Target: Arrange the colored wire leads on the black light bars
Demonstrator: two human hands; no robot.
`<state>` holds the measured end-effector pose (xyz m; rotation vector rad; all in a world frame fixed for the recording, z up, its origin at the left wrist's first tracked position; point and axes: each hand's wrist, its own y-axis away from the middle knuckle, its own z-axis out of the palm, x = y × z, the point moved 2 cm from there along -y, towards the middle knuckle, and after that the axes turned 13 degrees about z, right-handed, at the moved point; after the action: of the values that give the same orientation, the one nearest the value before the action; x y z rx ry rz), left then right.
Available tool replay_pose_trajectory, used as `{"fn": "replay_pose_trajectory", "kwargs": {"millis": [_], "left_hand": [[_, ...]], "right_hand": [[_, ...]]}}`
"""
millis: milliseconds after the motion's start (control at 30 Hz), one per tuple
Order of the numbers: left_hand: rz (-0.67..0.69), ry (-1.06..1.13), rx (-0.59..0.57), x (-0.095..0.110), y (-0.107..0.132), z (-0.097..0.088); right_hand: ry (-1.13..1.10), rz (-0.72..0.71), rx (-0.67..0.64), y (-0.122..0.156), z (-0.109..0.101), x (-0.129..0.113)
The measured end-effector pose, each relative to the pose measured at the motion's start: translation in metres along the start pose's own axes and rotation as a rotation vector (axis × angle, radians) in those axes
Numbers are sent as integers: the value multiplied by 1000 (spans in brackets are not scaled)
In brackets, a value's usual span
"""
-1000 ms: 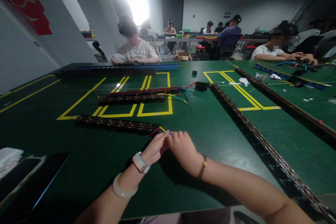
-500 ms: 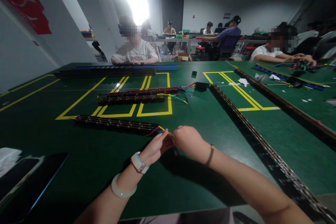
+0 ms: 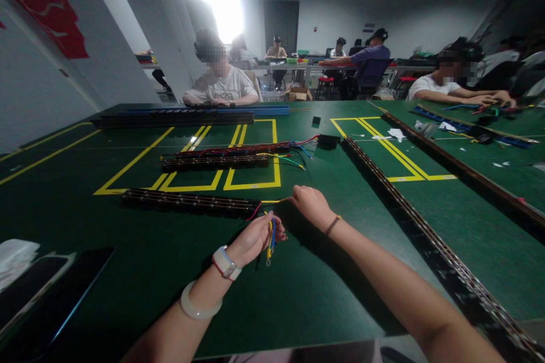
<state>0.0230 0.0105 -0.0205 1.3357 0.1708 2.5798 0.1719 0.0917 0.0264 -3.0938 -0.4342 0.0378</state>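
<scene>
A long black strip [image 3: 187, 202] with coloured wires at its right end lies on the green table [image 3: 323, 272] just ahead of me. My left hand [image 3: 255, 236] is closed on a small bundle of yellow and blue wires [image 3: 271, 233] that hangs down from its fingers. My right hand [image 3: 310, 203] pinches one yellow wire [image 3: 276, 201] and holds it stretched out from the strip's end. A watch and a pale bangle sit on my left wrist, a bead bracelet on my right.
Two more wired black strips [image 3: 221, 156] lie inside yellow tape boxes farther back. A very long strip [image 3: 409, 210] runs diagonally at the right. A phone [image 3: 46, 300] and white paper [image 3: 15, 255] lie at the left edge. People sit working at the far and right sides.
My hands were together at the strip's end; now they have parted. The right hand drew one yellow wire to the right, and the left hand dropped lower with the other wires.
</scene>
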Motion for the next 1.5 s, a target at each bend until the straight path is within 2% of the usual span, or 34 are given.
{"fn": "replay_pose_trajectory", "kwargs": {"millis": [167, 300, 400, 500, 600, 700, 867, 1033, 1100, 1200, 1267, 1367, 1500], "left_hand": [[-44, 45, -39, -2, -1, -1], [-74, 107, -59, 1, 0, 4], [-98, 113, -50, 1, 0, 6], [-73, 119, -15, -1, -2, 3], [-43, 163, 19, -1, -3, 0], [-54, 211, 38, -1, -3, -1], [-82, 231, 47, -3, -4, -4], [-108, 193, -28, -2, -4, -2], [-100, 227, -82, -1, -3, 0], [-85, 241, -124, -1, -3, -1], [-79, 181, -112, -3, -4, -3], [-53, 85, -77, -7, -4, -6], [-17, 49, -44, -7, -4, -5]], "right_hand": [[16, 11, -19, -4, 15, 0], [-3, -52, 50, -2, 4, 3], [-95, -220, 133, 4, -14, -2], [-205, -468, 88, 15, -25, -14], [-232, -698, -26, 24, -22, -25], [-215, -791, -56, 28, -13, -29], [-177, -824, -65, 23, -3, -27], [-318, -888, -131, 20, -11, -20], [-410, -847, -102, 17, -17, -16], [-551, -709, 32, 7, -25, -16], [-614, -630, 119, -1, -27, -25], [-603, -561, 190, -15, -26, -52], [-465, -576, 240, -29, -22, -91]]}}
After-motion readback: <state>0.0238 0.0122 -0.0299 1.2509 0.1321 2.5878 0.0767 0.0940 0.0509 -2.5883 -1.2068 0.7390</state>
